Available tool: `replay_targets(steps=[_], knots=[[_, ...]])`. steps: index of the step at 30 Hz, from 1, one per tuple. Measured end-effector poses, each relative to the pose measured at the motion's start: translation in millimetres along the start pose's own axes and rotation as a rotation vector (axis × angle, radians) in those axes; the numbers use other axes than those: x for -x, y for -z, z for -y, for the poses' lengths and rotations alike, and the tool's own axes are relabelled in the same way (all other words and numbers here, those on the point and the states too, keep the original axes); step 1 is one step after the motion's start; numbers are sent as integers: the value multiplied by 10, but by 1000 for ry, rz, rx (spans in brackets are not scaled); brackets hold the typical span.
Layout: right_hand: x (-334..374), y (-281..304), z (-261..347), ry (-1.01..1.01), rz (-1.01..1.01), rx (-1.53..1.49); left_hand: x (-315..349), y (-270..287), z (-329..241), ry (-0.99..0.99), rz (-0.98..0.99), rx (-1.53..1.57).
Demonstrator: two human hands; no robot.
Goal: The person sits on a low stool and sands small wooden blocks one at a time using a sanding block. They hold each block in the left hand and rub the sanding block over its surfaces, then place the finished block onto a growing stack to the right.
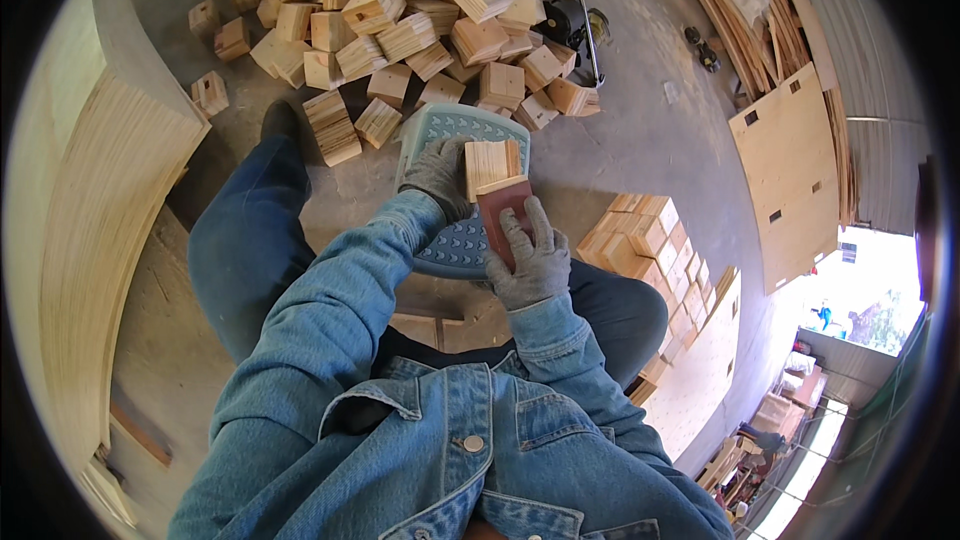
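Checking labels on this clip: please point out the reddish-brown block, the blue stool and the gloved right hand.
Reddish-brown block [497,212]: head view, broad face.
Blue stool [452,244]: head view, dimpled seat.
Right hand [534,268]: head view, glove's back.

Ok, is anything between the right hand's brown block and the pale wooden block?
Nothing visible: the brown block in the right hand appears to meet the pale wooden block held by the left hand.

My left hand [437,178] partly hid the teal stool [455,121]; the upper edge cropped the block heap [372,8]; distant clutter [748,458] at lower right was indistinct.
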State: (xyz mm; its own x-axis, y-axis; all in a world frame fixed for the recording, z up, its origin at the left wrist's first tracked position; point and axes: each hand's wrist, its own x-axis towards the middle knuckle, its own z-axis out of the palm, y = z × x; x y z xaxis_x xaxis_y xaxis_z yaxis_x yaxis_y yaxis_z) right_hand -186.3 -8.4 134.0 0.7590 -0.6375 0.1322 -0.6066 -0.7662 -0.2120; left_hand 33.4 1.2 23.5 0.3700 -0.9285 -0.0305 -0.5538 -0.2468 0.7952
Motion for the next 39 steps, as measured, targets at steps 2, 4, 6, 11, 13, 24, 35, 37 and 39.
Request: replay_targets(steps=[2,4,6,11,13,24,35,37,39], knots=[[-164,2,-9,-19,21,9,18,31,-33,11,6,13],[-459,-44,0,-57,8,36,31,70,-25,58,35,30],[-871,-203,-139,-35,-57,39,7,21,26,65,6,41],[-1577,-161,-179,-240,124,96,-41,-66,21,33,-45,57],[-1533,-157,-203,-235,120,95,-52,-73,27,73,-10,58],[15,-21,-126,-44,-19,56,27,50,-88,55,-11,26],[-1601,-123,-168,-288,104,105,-46,-133,46,-5,-105,47],[-1512,-175,-285,-249,57,117,-30,-133,-1,-15,-113,49],[-1188,-220,-337,-154,-22,107,-15,-86,-22,1,-97,36]])
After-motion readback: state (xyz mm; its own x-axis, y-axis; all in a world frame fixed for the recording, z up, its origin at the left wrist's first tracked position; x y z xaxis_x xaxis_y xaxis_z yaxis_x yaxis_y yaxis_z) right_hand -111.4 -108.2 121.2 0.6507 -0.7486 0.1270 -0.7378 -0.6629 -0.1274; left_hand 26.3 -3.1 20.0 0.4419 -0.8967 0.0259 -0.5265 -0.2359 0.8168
